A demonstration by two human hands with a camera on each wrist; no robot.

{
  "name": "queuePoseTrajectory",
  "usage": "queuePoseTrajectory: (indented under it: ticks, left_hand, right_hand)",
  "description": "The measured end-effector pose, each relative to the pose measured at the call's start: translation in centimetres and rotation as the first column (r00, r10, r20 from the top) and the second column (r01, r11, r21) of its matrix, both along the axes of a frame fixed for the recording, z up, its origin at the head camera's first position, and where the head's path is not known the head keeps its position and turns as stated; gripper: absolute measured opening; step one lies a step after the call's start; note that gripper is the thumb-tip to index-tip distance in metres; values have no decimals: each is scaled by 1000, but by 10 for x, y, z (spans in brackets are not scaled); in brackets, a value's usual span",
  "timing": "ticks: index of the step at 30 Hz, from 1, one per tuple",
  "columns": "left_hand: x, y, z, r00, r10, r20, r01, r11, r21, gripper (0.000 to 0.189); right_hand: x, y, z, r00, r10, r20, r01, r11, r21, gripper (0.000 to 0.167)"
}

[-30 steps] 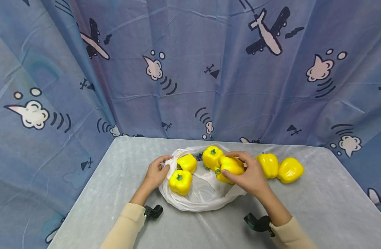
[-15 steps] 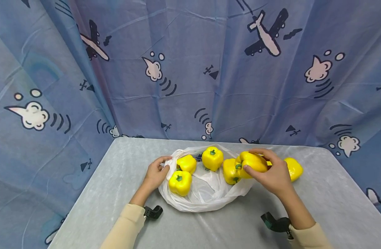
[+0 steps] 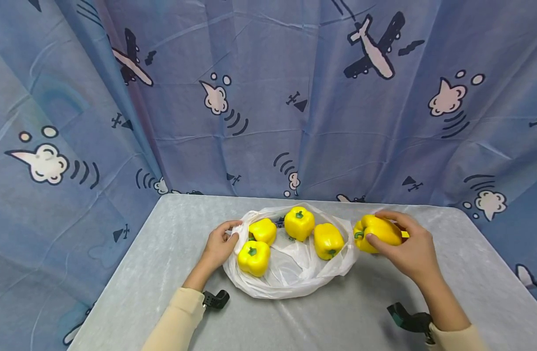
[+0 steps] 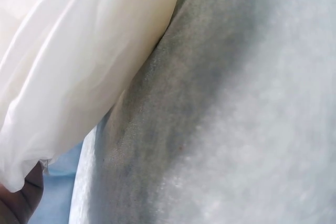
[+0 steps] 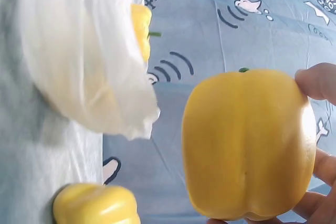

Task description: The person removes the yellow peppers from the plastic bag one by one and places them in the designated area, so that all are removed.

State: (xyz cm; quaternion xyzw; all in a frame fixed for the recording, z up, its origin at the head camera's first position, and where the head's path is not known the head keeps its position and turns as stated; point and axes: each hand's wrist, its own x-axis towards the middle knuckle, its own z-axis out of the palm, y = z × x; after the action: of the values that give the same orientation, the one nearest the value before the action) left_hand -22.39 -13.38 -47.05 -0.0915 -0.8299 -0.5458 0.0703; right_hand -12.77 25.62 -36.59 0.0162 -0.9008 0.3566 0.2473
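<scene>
My right hand (image 3: pixel 406 246) grips a yellow bell pepper (image 3: pixel 377 233) by its sides, just right of the white plastic bag (image 3: pixel 290 287). In the right wrist view this pepper (image 5: pixel 247 145) is large and near, with fingertips along its right and lower sides. The bag stands with its mouth spread wide, and several yellow bell peppers (image 3: pixel 299 224) sit inside it. At the bag's left rim my left hand (image 3: pixel 220 244) pinches the plastic. Only a bit of those fingers (image 4: pixel 26 198) shows beside the bag (image 4: pixel 79 61) in the left wrist view.
Another yellow pepper (image 5: pixel 97 204) lies on the table outside the bag, mostly hidden behind the right hand in the head view. A pale grey cloth covers the table (image 3: pixel 163 243). A blue printed curtain (image 3: pixel 259 146) hangs at its back and left.
My right hand has carried its pepper rightward from over the bag to beyond its right rim, uncovering a pepper inside. The left hand has stayed at the left rim.
</scene>
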Motion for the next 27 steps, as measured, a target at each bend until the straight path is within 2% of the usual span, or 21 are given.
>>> queuePoseTrajectory:
  ticks: [5, 12, 20, 27]
  left_hand:
    - [0, 0, 3, 999, -1, 48, 0, 1000, 10, 33]
    - [0, 0, 2, 999, 6, 33, -6, 1000, -2, 33]
    - [1, 0, 4, 998, 3, 65, -4, 1000, 10, 33]
    - [1, 0, 3, 998, 7, 64, -7, 1000, 4, 33]
  right_hand:
    - [2, 9, -6, 1000, -21, 10, 21, 1000, 20, 48]
    - [5, 19, -14, 996, -67, 51, 65, 997, 43, 51]
    - [6, 29, -28, 989, -98, 113, 92, 994, 57, 54]
    - [6, 32, -42, 981, -119, 151, 109, 992, 70, 54]
